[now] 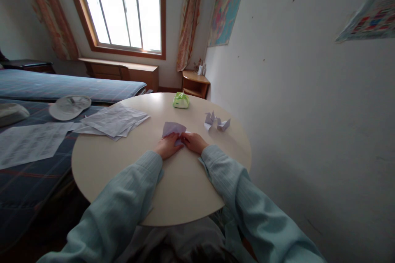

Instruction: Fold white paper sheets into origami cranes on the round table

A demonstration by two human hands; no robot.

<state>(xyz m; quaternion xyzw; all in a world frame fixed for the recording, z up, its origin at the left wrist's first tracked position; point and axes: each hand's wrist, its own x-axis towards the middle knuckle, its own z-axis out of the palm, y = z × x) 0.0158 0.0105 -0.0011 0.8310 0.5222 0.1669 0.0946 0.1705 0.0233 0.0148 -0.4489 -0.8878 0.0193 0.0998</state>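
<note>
Paper [172, 127] unfinished, I judge; left hand [167, 146], right hand [196, 143] hold near edge, grip narrow; folded shapes [224, 125] nearby look done.

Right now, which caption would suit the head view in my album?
Left hand and right hand handle paper on a round table.
</note>
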